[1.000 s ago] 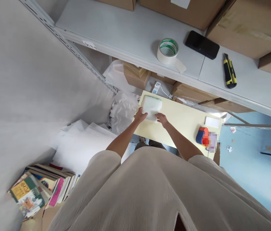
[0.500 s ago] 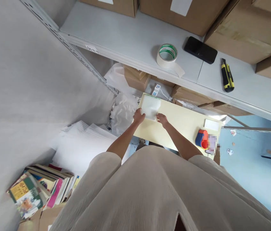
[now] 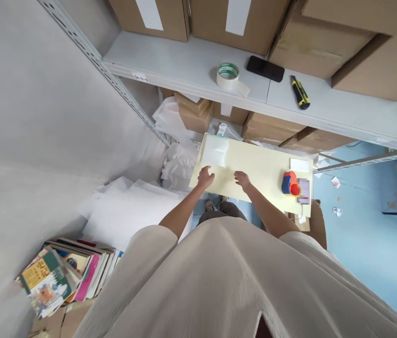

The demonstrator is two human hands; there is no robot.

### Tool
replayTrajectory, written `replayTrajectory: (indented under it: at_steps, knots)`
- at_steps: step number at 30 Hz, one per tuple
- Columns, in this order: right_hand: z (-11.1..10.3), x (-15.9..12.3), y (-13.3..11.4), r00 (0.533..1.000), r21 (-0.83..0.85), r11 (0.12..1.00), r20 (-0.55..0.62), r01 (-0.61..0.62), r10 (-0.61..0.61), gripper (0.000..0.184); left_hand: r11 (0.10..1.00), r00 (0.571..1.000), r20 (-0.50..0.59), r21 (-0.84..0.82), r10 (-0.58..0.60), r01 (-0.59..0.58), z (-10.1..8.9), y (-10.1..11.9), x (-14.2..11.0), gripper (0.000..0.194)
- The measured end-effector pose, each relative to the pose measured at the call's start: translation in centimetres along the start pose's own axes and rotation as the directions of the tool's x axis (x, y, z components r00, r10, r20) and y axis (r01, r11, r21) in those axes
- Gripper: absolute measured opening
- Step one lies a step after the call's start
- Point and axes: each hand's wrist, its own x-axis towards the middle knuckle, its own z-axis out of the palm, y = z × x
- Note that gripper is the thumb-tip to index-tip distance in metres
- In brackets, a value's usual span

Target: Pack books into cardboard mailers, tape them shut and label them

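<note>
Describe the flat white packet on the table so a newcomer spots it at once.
Below the long grey metal shelf, find the pale yellow rectangular tabletop. At its left end, just beyond the person's left hand, lies the flat white rectangular packet. It is clearly larger than the thin white rectangular item at the tabletop's right end.

A: Obj?
B: White packet (image 3: 215,151), approx. rect., faint green at far edge.
A: Pos.?
B: Lying flat, L end of pale-yellow surface (image 3: 263,166), nr. far edge.
</note>
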Motion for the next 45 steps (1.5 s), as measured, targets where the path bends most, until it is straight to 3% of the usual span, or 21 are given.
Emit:
replayTrajectory:
  at_steps: [6, 12, 21, 27, 32, 36, 41, 45]
  knots:
    - [-2.8, -1.8, 1.2, 0.999, 0.007, 0.999, 0.008, 0.037, -0.037, 0.017, 0.999, 0.999, -0.012, 0.005, 0.040, -0.040, 1.8, 0.7, -2.9, 0.055]
    - [-5.2, -2.4, 2.1, 0.992, -0.023, 0.995, 0.084, 0.095, -0.093, 0.029, 0.999, 0.997, -0.069, -0.020, 0.036, -0.038, 4.1, 1.0, -5.6, 0.053]
    - [-10.2, -4.3, 5.4, 0.969, -0.107, 0.984, 0.220, 0.140, -0.114, 0.030, 0.991, 0.981, -0.188, -0.132, -0.044, 0.019, 11.1, 1.2, -12.9, 0.052]
    - [-10.7, -6.2, 7.6, 0.949, -0.183, 0.973, 0.305, 0.143, -0.082, 0.028, 0.980, 0.975, -0.202, -0.189, -0.094, 0.055, 14.1, -0.1, -18.3, 0.054]
    - [-9.3, -8.1, 8.4, 0.921, -0.225, 0.956, 0.378, 0.191, -0.095, 0.026, 0.977, 0.972, -0.204, -0.199, -0.113, 0.071, 14.1, -2.1, -21.9, 0.047]
    - [-6.6, -10.1, 9.0, 0.891, -0.297, 0.926, 0.448, 0.232, -0.080, 0.023, 0.957, 0.945, -0.262, -0.264, -0.195, 0.124, 13.5, -4.7, -25.6, 0.049]
    - [-0.4, -14.7, 11.4, 0.815, -0.404, 0.851, 0.577, 0.335, -0.047, 0.019, 0.891, 0.864, -0.343, -0.394, -0.370, 0.225, 12.8, -10.0, -32.6, 0.050]
    - [5.5, -20.6, 14.9, 0.682, -0.430, 0.789, 0.731, 0.438, 0.019, 0.021, 0.833, 0.769, -0.416, -0.487, -0.486, 0.263, 12.3, -15.4, -39.5, 0.048]
